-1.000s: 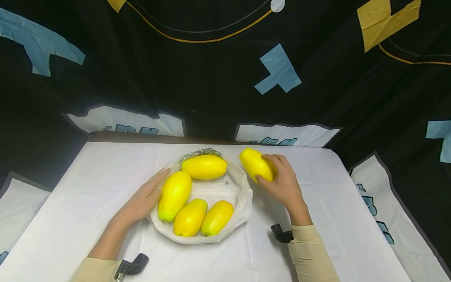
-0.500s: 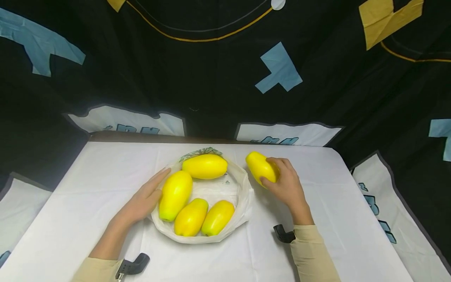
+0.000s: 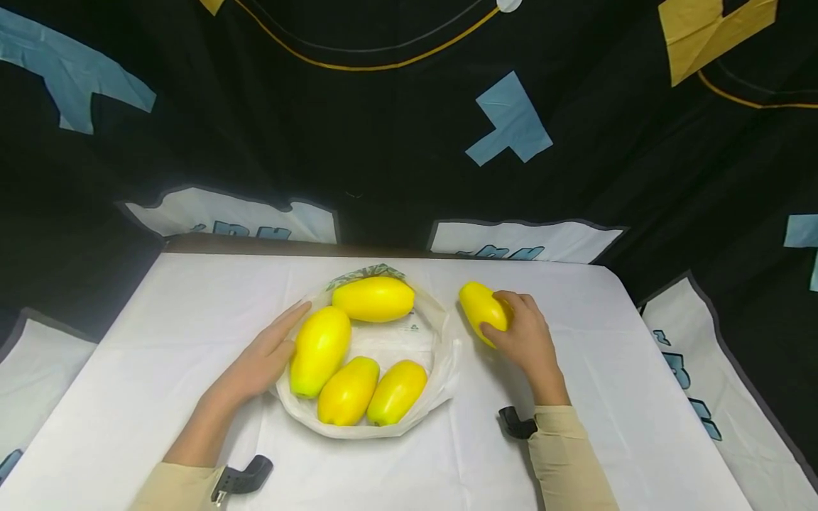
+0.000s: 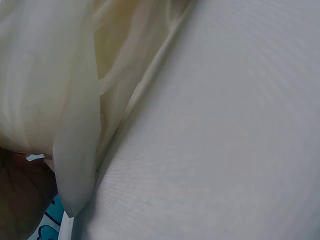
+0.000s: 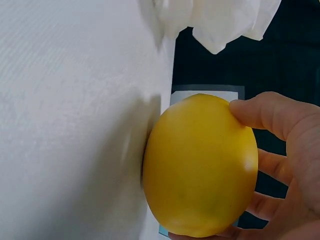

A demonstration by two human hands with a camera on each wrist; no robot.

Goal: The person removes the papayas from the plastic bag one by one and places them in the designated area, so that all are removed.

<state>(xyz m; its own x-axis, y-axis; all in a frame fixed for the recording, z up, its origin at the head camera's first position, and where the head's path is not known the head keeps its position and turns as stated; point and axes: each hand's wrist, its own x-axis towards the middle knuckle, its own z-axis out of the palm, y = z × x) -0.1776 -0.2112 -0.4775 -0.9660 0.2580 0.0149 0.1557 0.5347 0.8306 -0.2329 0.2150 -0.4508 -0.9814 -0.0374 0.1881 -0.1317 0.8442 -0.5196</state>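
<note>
A: Right hand [image 3: 527,335] status?

B: Thumb and fingers curled round a yellow fruit [image 3: 475,309]. It's outside the bag [image 3: 449,355], just to the right, on or barely above the tabletop [image 3: 626,369].

A: Left hand [image 3: 265,356]?

B: Fingers straight, laid against the bag's left side. Steadying it, I'd guess.

A: Other fruit?

B: Four other fruits [image 3: 321,351], all in the bag.

A: Step in hand?

B: My read: placing the held one beside the bag. A lift would look much the same.

A: Next move?

B: If placing: seat it, then loosen the fingers slowly. Shape could roll.

A: Blind spots?

B: Held fruit's underside, so contact is unconfirmed. Right fingers partly behind it. Can't tell whether left fingertips pinch the rim or only touch. Left wrist view is mostly bag and tabletop, hand cut off at the corner. Print in the bag: too small to read.
</note>
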